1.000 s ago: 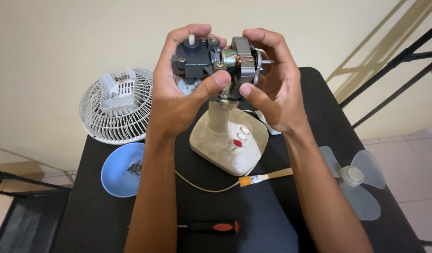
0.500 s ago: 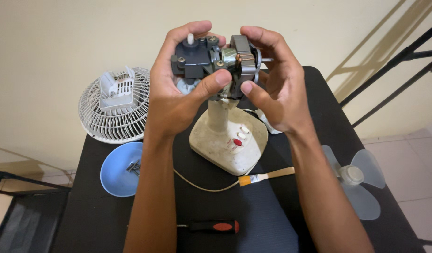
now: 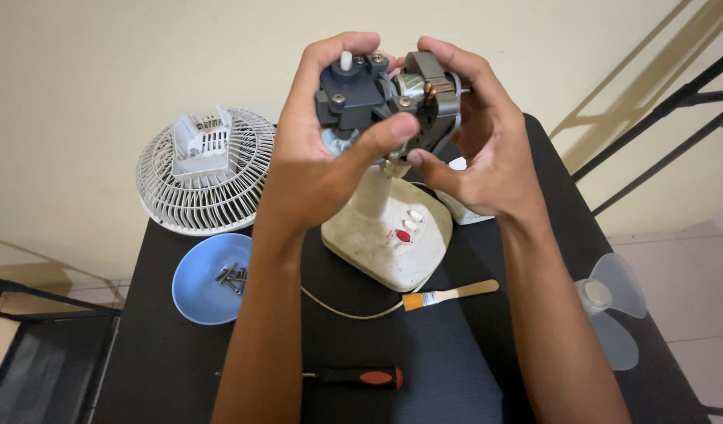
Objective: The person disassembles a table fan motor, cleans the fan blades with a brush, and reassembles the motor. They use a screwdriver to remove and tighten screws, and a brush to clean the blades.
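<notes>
you hold the fan motor [image 3: 389, 98] up in the air with both hands, right above the fan base [image 3: 389, 239]. the motor has a dark blue-grey box on one side, with small screws and a little white knob on top, and a grey metal part with copper wire on the other side. your left hand [image 3: 322, 149] wraps around the dark box, with the thumb pressed on its front. your right hand [image 3: 479, 141] grips the metal part, fingers curled over the top and thumb under it.

the cream base stands on the black table [image 3: 173, 361], with white buttons and one red button on it. at 5 o'clock from the base lies a small brush [image 3: 448, 296], and a thin cord curves beside it. at 6 o'clock, near the table's edge, lies a screwdriver [image 3: 354, 377] with a black and red handle. at 9 o'clock sits a blue bowl [image 3: 204, 302] with screws [image 3: 232, 279] inside. at 10 o'clock lies the white fan grill [image 3: 200, 177]. at 3 o'clock, off the table's side, are the clear fan blades [image 3: 613, 302].
</notes>
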